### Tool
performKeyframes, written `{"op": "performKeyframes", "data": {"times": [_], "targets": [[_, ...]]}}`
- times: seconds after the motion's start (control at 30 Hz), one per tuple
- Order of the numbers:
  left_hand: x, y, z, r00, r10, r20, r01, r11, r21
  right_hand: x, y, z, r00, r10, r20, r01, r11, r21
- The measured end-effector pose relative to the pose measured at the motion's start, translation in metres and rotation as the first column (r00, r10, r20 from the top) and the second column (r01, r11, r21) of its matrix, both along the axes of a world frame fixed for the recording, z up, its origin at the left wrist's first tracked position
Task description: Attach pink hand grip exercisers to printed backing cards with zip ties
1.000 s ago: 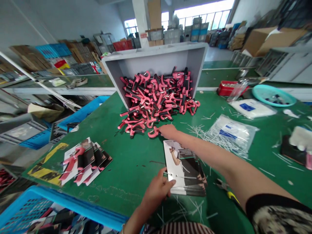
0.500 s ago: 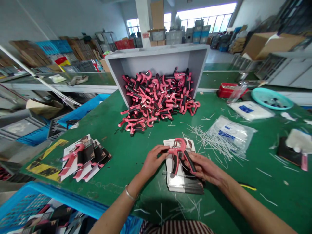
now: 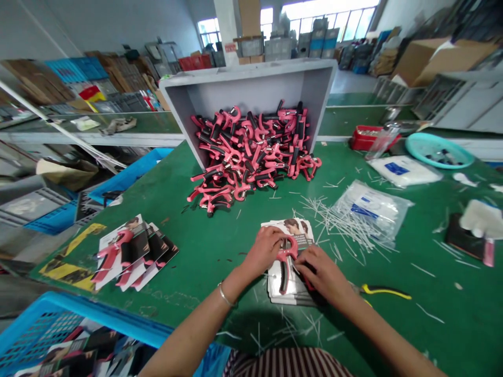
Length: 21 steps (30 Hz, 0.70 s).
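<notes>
Left hand (image 3: 267,248), right hand (image 3: 320,272): grips closed on pink exerciser (image 3: 286,262), steadying it flat on card stack (image 3: 293,229); supply pile (image 3: 251,152) within reach, 12 o'clock.

Pink-and-black hand gripper (image 3: 286,262), green table (image 3: 204,246), grey bin (image 3: 251,89), blue crate (image 3: 58,324), yellow-handled pliers (image 3: 383,291)

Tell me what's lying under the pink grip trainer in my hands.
A stack of printed cards lies under the pink grip trainer, on the green table. The left hand and right hand cover much of it, so the card count is hidden.
</notes>
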<state>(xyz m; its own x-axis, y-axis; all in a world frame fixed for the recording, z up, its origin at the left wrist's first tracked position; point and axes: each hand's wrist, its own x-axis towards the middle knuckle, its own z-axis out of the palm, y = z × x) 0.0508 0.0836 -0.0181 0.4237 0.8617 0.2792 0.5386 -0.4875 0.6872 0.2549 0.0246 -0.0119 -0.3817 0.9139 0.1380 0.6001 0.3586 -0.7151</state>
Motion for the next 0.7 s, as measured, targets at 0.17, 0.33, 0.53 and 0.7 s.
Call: {"op": "performKeyframes", "data": {"times": [0.17,0.33,0.53,0.7], "targets": [[0.007,-0.008,-0.007,0.996,0.009,0.087,-0.003,0.997,-0.076,-0.003,0.01,-0.005,0.995,-0.019,-0.098,0.018,1.0,-0.005],[0.01,-0.014,-0.013,0.987,0.065,0.146,-0.046,0.991,-0.129,-0.001,0.002,0.002,0.995,0.094,-0.015,-0.094,0.995,0.018],[0.011,-0.014,-0.016,0.979,0.048,0.197,-0.025,0.993,-0.119,-0.012,0.007,-0.009,0.987,-0.086,-0.135,0.088,0.996,0.01],[0.011,-0.012,-0.016,0.975,0.047,0.215,-0.022,0.993,-0.12,-0.014,0.029,-0.013,0.916,-0.247,-0.316,0.222,0.968,-0.113]]}}
